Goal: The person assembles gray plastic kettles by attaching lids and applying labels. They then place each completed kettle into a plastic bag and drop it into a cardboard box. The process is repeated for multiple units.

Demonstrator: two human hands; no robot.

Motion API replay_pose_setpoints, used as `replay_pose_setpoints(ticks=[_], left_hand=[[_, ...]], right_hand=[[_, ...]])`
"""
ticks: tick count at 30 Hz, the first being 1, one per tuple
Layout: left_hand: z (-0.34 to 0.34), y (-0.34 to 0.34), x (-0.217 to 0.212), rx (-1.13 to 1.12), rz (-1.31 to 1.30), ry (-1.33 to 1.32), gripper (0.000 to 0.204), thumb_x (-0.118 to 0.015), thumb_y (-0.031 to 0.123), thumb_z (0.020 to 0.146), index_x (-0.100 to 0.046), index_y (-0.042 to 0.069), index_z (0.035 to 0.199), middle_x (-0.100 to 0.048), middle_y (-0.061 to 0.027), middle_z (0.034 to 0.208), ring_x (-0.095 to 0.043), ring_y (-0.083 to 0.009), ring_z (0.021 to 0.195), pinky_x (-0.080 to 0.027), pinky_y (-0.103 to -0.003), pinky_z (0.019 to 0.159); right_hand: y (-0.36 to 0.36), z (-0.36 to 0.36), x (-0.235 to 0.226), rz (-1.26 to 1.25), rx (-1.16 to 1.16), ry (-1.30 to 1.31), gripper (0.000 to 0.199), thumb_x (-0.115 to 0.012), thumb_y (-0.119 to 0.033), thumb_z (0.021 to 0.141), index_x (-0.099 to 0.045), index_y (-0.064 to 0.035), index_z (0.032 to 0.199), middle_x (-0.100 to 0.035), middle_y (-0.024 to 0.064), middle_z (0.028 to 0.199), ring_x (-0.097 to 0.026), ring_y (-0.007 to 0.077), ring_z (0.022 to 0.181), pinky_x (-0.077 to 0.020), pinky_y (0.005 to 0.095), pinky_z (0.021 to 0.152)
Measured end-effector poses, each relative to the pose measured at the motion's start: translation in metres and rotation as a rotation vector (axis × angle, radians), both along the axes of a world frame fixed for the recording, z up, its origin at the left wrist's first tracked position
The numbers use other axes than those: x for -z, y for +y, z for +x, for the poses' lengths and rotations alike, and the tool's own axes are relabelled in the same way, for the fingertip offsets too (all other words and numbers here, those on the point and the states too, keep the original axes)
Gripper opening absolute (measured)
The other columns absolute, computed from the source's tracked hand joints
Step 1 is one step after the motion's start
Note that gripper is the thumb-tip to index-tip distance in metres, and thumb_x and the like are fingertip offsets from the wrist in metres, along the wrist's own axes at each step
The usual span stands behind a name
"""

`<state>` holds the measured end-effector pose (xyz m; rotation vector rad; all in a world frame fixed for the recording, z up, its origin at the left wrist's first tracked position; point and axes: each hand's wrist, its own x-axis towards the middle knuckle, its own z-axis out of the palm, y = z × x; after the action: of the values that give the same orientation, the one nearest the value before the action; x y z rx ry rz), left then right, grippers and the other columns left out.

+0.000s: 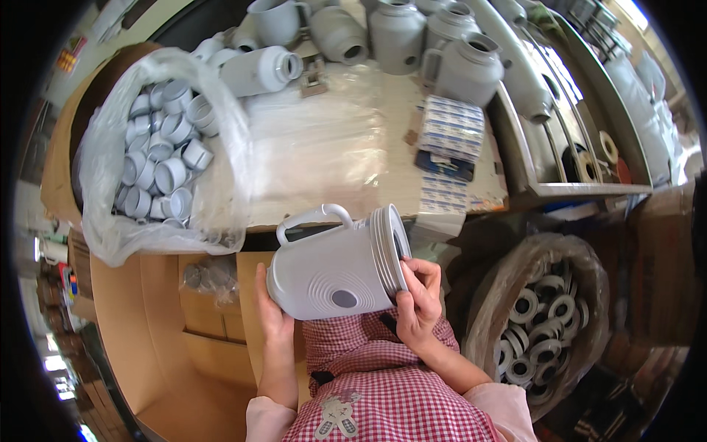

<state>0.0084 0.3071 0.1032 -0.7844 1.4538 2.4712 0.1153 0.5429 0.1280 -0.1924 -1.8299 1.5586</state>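
Observation:
A light grey plastic thermos jug lies sideways in front of my body, its handle on top and its ribbed mouth toward the right. On its side are concentric rings around a dark oval. My left hand cups the base end; some of its fingers are hidden behind the jug. At the mouth, my right hand grips the rim with bent fingers and thumb. The inside of the jug is mostly turned from view, with only a dark sliver showing at the opening.
Ahead stands a worktable with several grey jugs along its back. A label roll sits at its right, near a metal rack. Grey caps fill a plastic-lined box. Rings fill a bag; an open carton is below left.

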Motion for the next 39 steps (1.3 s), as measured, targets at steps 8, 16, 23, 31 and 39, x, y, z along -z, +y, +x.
replay_pose_setpoints(ticks=[8, 16, 23, 31, 39], left_hand=[[0.017, 0.007, -0.068, 0.059, -0.73, 0.957, 0.043, -0.055, 0.036, 0.107, -0.064, -0.002, 0.124, -0.063, -0.0156, 0.131, -0.062, -0.0307, 0.121, -0.051, -0.046, 0.108], [-0.015, -0.008, -0.061, 0.225, -0.182, 0.824, 0.035, -0.084, 0.027, 0.087, -0.067, 0.0, 0.101, -0.053, -0.0267, 0.149, -0.054, -0.0388, 0.139, -0.044, -0.052, 0.115], [-0.018, -0.006, -0.055, 0.169, -0.067, 0.691, 0.03, -0.078, 0.025, 0.091, -0.056, 0.005, 0.087, -0.055, -0.0249, 0.148, -0.06, -0.0345, 0.132, -0.049, -0.05, 0.111], [-0.03, -0.014, -0.034, 0.246, -0.02, 0.527, 0.022, -0.072, 0.024, 0.096, -0.062, 0.005, 0.092, -0.062, -0.0216, 0.144, -0.064, -0.026, 0.124, -0.052, -0.042, 0.106], [-0.068, 0.043, -0.02, 1.081, -0.225, 0.634, 0.043, -0.08, 0.026, 0.094, -0.062, 0.004, 0.125, -0.068, -0.0095, 0.131, -0.062, -0.0179, 0.122, -0.051, -0.035, 0.102]], right_hand=[[-0.005, -0.014, -0.013, -1.119, -0.243, -0.27, 0.045, -0.045, -0.022, 0.113, -0.052, 0.0049, 0.148, -0.061, 0.013, 0.136, -0.059, 0.0229, 0.123, -0.0464, 0.0373, 0.107], [0.006, 0.008, -0.003, -0.922, -0.309, -0.205, 0.053, -0.051, -0.021, 0.112, -0.041, 0.0054, 0.157, -0.057, 0.0154, 0.149, -0.059, 0.0225, 0.133, -0.0477, 0.0371, 0.111], [0.037, 0.012, 0.003, -0.777, -0.607, -0.415, 0.095, -0.077, -0.04, 0.095, -0.025, -0.0022, 0.165, -0.037, 0.0187, 0.163, -0.038, 0.0292, 0.151, -0.0348, 0.0441, 0.123], [0.057, 0.018, 0.012, -0.39, -0.797, -0.612, 0.119, -0.077, -0.061, 0.088, -0.009, -0.0089, 0.17, -0.022, 0.0222, 0.169, -0.027, 0.0346, 0.156, -0.0307, 0.0496, 0.123], [0.024, -0.023, -0.037, 0.597, -0.51, -0.396, 0.059, -0.07, -0.038, 0.093, -0.063, -0.0036, 0.14, -0.055, 0.0214, 0.152, -0.045, 0.0417, 0.146, -0.0332, 0.0542, 0.121]])
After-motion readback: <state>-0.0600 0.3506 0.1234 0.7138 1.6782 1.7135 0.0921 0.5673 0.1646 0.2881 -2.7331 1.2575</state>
